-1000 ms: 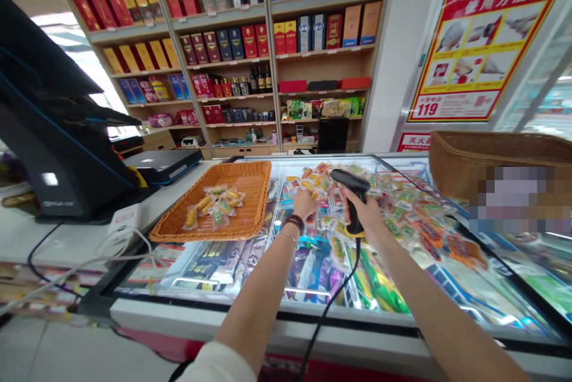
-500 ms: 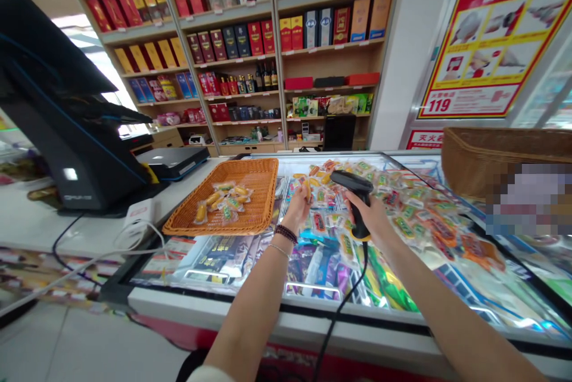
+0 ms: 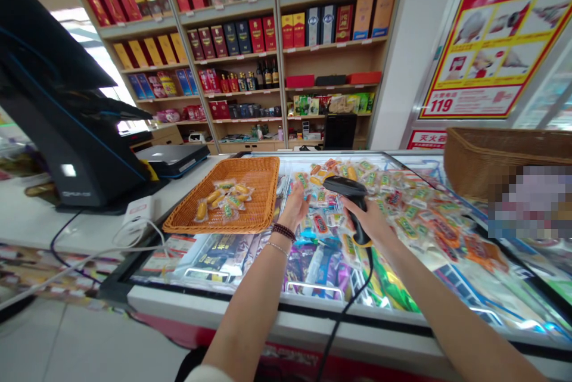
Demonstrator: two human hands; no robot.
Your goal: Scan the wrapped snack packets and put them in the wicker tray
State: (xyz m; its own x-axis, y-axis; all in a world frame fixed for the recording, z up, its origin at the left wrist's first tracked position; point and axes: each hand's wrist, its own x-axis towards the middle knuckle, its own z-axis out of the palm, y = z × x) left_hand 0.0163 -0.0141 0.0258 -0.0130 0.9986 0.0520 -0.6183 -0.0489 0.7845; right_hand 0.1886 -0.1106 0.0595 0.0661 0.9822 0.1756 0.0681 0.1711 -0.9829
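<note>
1. White-rimmed glass freezer top [image 3: 192, 305]: loose clear-wrapped snacks [image 3: 406, 227], orange wicker tray [image 3: 263, 182].
2. Right hand [image 3: 370, 218] wrapped round black pistol-shaped scanner [image 3: 345, 185].
3. Left hand [image 3: 295, 206] nearly closed, pinching green-labelled clear packet [image 3: 302, 179] right of tray, near scanner's head.

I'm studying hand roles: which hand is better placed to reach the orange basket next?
Probably the left hand: it is nearer the orange basket, while the right hand grips the black scanner.

Wears wht sleeve [image 3: 208, 375], dk beads [image 3: 285, 231], slvr chain [image 3: 278, 248].
</note>
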